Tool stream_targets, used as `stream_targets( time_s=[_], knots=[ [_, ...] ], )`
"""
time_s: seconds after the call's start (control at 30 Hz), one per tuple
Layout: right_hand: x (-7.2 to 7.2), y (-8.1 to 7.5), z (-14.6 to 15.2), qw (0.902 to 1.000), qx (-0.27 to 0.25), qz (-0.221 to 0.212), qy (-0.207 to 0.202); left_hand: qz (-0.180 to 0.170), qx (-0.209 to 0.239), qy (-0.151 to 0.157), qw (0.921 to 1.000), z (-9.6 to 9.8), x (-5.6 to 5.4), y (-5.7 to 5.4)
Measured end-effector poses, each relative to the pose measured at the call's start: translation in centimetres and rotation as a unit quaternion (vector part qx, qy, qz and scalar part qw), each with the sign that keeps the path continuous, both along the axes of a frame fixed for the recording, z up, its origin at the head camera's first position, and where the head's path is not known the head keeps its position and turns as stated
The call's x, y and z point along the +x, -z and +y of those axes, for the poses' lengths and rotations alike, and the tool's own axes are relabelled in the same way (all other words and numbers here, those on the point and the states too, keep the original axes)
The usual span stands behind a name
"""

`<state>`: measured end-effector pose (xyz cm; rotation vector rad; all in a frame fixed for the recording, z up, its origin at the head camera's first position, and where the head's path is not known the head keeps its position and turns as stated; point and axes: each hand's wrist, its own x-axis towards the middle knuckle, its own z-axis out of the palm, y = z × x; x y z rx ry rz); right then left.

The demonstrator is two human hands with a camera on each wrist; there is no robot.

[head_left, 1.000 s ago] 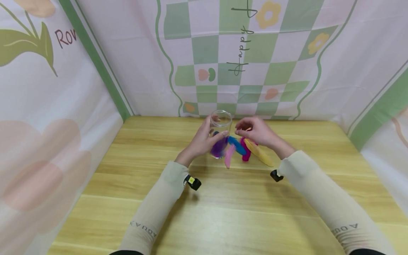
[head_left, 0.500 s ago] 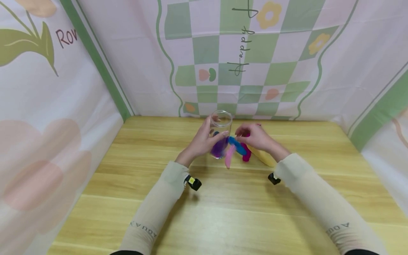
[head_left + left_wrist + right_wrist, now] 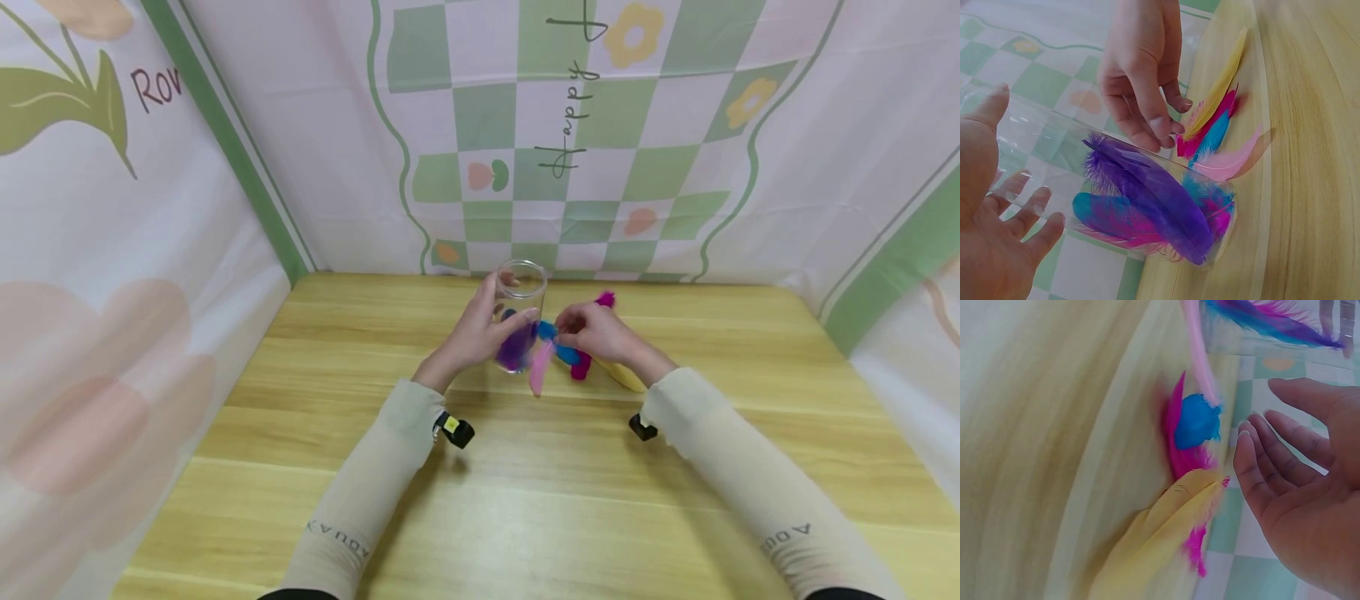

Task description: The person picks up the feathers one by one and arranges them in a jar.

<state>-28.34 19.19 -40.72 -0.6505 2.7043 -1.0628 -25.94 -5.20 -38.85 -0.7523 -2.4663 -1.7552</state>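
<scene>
My left hand (image 3: 477, 323) grips a clear glass (image 3: 522, 292) from its left side, thumb in front and fingers behind. Inside the glass lie a purple feather (image 3: 1154, 194) and some blue and magenta ones. Just right of the glass, my right hand (image 3: 598, 332) hovers over loose feathers, its fingers bent and nothing between thumb and fingertips in the right wrist view. Closest to those fingertips is a blue feather (image 3: 1194, 422). A light pink feather (image 3: 538, 371), a magenta feather (image 3: 580, 368) and a yellow feather (image 3: 1147, 537) lie around it, the yellow partly hidden in the head view.
The wooden table (image 3: 517, 483) reaches toward me in front of both arms. A printed cloth (image 3: 585, 125) with green checks hangs right behind the table's back edge. Another cloth (image 3: 112, 333) hangs along the left side.
My right hand has come down and nearer to me, over the blue feather. It now covers more of the yellow feather, and a magenta tip shows behind it. The left hand and glass stay put.
</scene>
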Motion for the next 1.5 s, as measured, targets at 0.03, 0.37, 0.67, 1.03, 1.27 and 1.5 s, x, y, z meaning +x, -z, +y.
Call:
stream_targets(
  time_s=[0.03, 0.37, 0.67, 1.03, 1.27, 1.5],
  knots=[
    [0.0, 0.1, 0.0, 1.0, 0.0, 0.0, -0.002, 0.0, 0.0, 0.0, 1.0, 0.0, 0.0, 0.0],
    [-0.3, 0.9, 0.2, 0.9998, 0.006, 0.001, -0.019, 0.0, -0.006, -0.003, 1.0, 0.1, -0.1, 0.1],
    [-0.3, 1.0, 0.0, 0.9996, 0.009, 0.01, -0.025, 0.002, -0.01, 0.0, 0.9999, 0.0, -0.1, 0.1],
    [-0.5, 1.4, 0.1, 0.9995, 0.017, 0.012, -0.023, 0.005, -0.015, -0.001, 0.9999, 0.1, -0.1, 0.1],
    [-0.4, 1.8, 0.1, 0.9995, 0.013, 0.008, -0.027, 0.004, -0.017, 0.003, 0.9998, 0.0, -0.1, 0.1],
    [-0.3, 2.0, -0.3, 0.9994, 0.004, 0.017, -0.029, -0.005, -0.009, 0.007, 0.9999, 0.0, 0.1, 0.0]
  ],
)
